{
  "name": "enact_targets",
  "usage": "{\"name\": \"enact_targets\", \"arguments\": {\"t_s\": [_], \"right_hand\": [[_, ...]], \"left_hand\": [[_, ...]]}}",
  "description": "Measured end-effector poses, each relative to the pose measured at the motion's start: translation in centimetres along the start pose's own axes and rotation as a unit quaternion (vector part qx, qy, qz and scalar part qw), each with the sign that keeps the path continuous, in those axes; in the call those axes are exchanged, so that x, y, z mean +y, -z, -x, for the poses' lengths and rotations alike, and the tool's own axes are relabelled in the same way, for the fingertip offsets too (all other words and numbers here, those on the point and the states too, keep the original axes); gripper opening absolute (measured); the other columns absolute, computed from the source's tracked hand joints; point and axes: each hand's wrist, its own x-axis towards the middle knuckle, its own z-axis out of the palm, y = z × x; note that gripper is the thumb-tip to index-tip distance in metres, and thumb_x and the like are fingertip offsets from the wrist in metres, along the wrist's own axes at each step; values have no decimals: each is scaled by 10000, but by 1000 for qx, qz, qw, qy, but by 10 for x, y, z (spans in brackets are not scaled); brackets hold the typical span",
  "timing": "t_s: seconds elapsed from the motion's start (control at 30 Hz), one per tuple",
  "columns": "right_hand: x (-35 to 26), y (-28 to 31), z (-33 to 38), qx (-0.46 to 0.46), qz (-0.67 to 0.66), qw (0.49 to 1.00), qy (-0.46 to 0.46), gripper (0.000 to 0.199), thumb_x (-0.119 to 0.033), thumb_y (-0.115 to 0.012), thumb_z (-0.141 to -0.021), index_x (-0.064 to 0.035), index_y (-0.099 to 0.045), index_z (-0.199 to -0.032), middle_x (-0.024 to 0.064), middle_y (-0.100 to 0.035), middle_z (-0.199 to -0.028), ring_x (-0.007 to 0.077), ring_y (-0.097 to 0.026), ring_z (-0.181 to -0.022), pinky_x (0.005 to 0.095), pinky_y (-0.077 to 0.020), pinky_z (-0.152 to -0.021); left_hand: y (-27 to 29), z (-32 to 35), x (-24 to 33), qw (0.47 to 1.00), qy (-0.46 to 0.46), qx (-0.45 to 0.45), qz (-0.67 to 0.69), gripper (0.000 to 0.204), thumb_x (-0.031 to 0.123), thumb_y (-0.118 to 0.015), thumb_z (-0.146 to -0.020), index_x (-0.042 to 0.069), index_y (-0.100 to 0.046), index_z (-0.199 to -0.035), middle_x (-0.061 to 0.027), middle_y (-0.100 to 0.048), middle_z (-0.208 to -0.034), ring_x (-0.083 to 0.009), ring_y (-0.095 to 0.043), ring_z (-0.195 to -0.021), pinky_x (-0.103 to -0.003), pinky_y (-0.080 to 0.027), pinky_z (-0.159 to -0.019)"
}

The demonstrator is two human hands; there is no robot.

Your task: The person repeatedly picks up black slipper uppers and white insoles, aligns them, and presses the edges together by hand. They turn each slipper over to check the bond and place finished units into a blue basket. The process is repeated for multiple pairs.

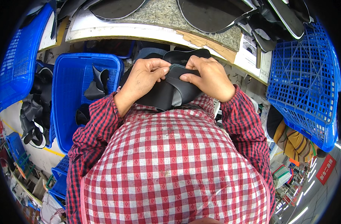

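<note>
A black leather piece point(182, 79), looking like a shoe upper with a greyish lining, is held up in front of my chest. The fingers of my left hand point(140, 77) pinch its top edge near the middle. On the other side, my right hand point(212, 76) grips the same edge, thumb on the near face and fingers behind it. More black leather point(152, 96) lies under it on my lap, against my checked apron point(170, 156). Another dark curved piece point(185, 55) shows just beyond my fingers.
A worktable point(155, 34) with a stone slab point(166, 15) spans the far side, with several black cut pieces point(207, 15) on it. A blue basket point(58, 86) holding a few pieces stands at left; another blue basket point(303, 71) is at right.
</note>
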Motion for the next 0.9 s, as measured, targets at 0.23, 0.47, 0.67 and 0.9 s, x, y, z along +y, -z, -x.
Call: {"name": "enact_targets", "arguments": {"t_s": [0.23, 0.47, 0.67, 0.9], "right_hand": [[1, 1, -3, -11, -1, 1000, -17, 350, -376, -795, -865, -83, -630, -962, 94, -709, -807, 323, -697, -819, 427, -490, -808], [4, -1, -3, -13, -10, 999, -32, 353, -389, -797, -859, -84, -631, -926, 107, -697, -764, 329, -691, -794, 431, -497, -801], [-5, 1, -5, 20, 34, 999, -5, 373, -308, -885, -762, -85, -652, -948, 80, -711, -837, 323, -691, -823, 426, -523, -739], [-8, 17, 6, 6, -214, 973, -87, 477, -227, -904, -821, -2, -667, -1168, 77, -730, -930, 139, -694, -890, 307, -554, -799]], "left_hand": [[0, -1, 2, 1000, 4, 5, -3, 187, 94, -684, -996, -13, -760, -1129, -4, -710, -845, -60, -599, -749, -222, -498, -702], [1, 0, 3, 1000, -22, -17, 12, 184, 104, -702, -992, -12, -759, -1123, 3, -712, -861, -49, -599, -755, -216, -500, -712], [-7, 7, 4, 999, -2, -4, 33, 129, 100, -744, -961, -10, -760, -1027, 46, -698, -849, -17, -580, -766, -205, -480, -693], [32, 41, 1, 997, -59, 46, 32, 149, 88, -763, -936, -8, -772, -1050, 7, -717, -910, -45, -601, -777, -219, -489, -712]]}}
